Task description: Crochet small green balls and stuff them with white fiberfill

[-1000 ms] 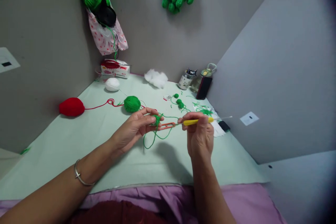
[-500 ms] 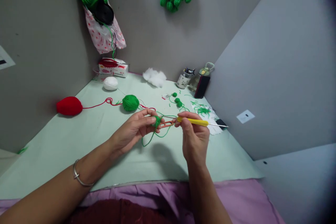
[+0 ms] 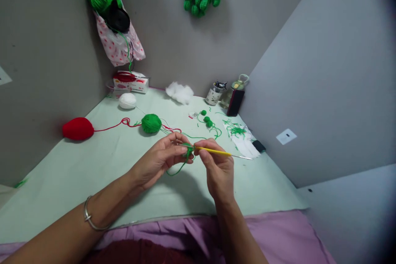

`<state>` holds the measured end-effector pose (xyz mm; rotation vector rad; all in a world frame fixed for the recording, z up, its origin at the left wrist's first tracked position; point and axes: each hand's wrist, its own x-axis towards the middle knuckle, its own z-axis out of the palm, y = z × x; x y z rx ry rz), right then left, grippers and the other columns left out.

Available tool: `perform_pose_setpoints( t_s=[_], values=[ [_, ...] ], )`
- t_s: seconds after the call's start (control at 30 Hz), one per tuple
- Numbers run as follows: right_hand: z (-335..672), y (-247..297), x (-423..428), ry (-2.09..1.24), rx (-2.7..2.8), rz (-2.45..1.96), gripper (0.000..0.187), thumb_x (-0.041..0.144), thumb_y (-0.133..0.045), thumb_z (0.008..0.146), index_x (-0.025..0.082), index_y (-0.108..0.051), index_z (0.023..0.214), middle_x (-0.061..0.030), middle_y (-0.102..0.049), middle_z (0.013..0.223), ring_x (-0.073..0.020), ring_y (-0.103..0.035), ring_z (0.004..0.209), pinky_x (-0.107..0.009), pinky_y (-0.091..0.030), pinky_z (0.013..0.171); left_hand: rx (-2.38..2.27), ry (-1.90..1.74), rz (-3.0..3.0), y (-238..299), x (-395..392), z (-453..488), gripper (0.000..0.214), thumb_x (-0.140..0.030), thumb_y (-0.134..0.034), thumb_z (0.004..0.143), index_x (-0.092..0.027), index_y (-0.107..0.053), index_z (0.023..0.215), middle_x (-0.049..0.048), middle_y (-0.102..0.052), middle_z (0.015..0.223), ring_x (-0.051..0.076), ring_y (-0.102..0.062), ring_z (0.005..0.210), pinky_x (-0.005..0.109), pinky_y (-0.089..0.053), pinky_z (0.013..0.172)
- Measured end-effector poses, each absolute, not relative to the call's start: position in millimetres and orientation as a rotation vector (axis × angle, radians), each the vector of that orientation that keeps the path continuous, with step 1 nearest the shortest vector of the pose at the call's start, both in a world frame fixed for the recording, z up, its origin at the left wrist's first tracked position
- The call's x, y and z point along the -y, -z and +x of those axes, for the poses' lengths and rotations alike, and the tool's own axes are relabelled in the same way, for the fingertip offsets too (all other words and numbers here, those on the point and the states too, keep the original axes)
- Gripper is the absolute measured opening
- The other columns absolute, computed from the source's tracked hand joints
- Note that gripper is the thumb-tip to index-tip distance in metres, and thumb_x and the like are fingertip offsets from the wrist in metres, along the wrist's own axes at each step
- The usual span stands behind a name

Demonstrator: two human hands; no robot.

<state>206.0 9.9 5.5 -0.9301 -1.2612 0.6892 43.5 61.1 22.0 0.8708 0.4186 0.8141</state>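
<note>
My left hand point(image 3: 163, 154) pinches a small green crochet piece point(image 3: 187, 151) between thumb and fingers. A loop of green yarn hangs below it. In my right hand point(image 3: 218, 169) is a crochet hook point(image 3: 216, 151) with a yellow handle, held like a pen. Its thin metal front end reaches to the green piece at my left fingertips; whether it passes through a stitch I cannot tell. The other metal end points right. Behind my hands sits a green yarn ball point(image 3: 151, 123), with strands running from it toward my hands.
A red yarn ball point(image 3: 78, 128) and white yarn ball point(image 3: 127, 101) lie left. White stuffing point(image 3: 180, 93), a patterned can point(image 3: 214, 94), a bottle point(image 3: 227, 98) and a phone point(image 3: 236, 103) stand at the back. Green scraps point(image 3: 237, 130) lie right. A dotted bag point(image 3: 119, 43) hangs at the wall.
My right hand has moved left, bringing the hook's front end to the green piece. An orange stitch marker seen between my hands is now hidden. The whole view has shifted slightly.
</note>
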Motion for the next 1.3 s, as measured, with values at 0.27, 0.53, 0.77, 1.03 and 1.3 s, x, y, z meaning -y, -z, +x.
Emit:
perform_pose_setpoints(
  t_s=[0.27,0.53,0.77,1.03,1.3],
  values=[
    [206,-9,-6,-0.619,1.356,-0.909,0.015,0.029,-0.07,0.096,0.034,-0.08,0.106,-0.0036,-0.07,0.106,-0.0202,-0.065,0.107,-0.036,-0.054,0.093,-0.441,-0.82,0.806,-24,-57,47,0.026,-0.025,-0.088,0.078,-0.017,-0.067,0.091,0.0028,-0.074,0.083,0.014,-0.068,0.072,0.028,-0.057,0.076],
    [208,-12,-2,-0.656,1.503,-0.919,0.023,0.03,-0.064,0.101,0.038,-0.078,0.117,-0.0018,-0.076,0.119,-0.0197,-0.066,0.117,-0.038,-0.051,0.104,-0.47,-0.8,0.751,-27,-52,51,0.025,-0.024,-0.09,0.075,-0.015,-0.067,0.083,0.0034,-0.071,0.086,0.014,-0.067,0.077,0.024,-0.058,0.072],
    [208,-10,-5,-0.683,1.413,-0.994,0.021,0.036,-0.065,0.099,0.032,-0.079,0.113,-0.0032,-0.079,0.112,-0.0205,-0.07,0.109,-0.038,-0.052,0.1,-0.518,-0.8,0.771,-17,-54,51,0.024,-0.024,-0.087,0.079,-0.016,-0.068,0.089,0.0028,-0.072,0.088,0.013,-0.067,0.076,0.023,-0.058,0.074],
    [216,-7,-11,-0.789,1.08,-1.037,0.024,0.045,-0.069,0.095,0.025,-0.082,0.092,-0.0028,-0.078,0.097,-0.0174,-0.071,0.091,-0.032,-0.055,0.088,-0.584,-0.814,0.766,-11,-58,50,0.021,-0.022,-0.085,0.08,-0.016,-0.067,0.088,0.0025,-0.07,0.079,0.014,-0.067,0.071,0.022,-0.057,0.069],
    [213,-7,-12,-0.834,1.019,-1.037,0.024,0.045,-0.07,0.092,0.024,-0.081,0.089,-0.0029,-0.078,0.094,-0.0174,-0.072,0.088,-0.032,-0.057,0.086,-0.591,-0.805,0.751,-11,-59,52,0.023,-0.023,-0.087,0.078,-0.015,-0.067,0.087,0.0021,-0.069,0.08,0.013,-0.066,0.07,0.021,-0.056,0.067]
  ],
)
